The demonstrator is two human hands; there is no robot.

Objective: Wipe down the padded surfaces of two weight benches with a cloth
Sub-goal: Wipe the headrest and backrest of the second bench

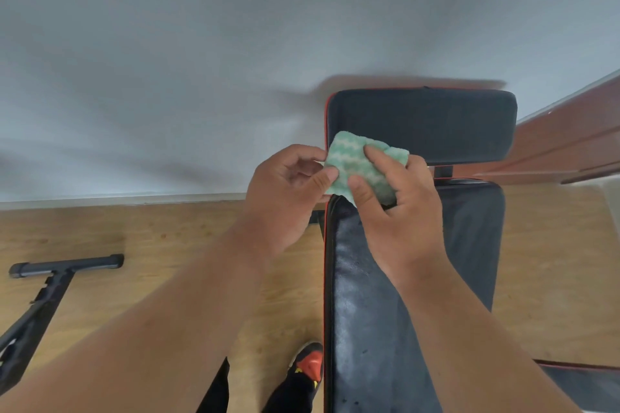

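While both grip it, cloth [352, 161] sits between left hand [285, 191] and right hand [399, 208].

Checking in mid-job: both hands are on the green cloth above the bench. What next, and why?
Probably press the folded green-and-white cloth onto the long black padded bench cushion and stroke: the left hand and right hand hold it just above the padding.

A black T-shaped metal frame [50, 282] lies on the wooden floor [151, 238] by the grey wall [235, 43]; a black-and-red shoe [307, 367] stands nearer, reddish-brown furniture [570, 137] at right
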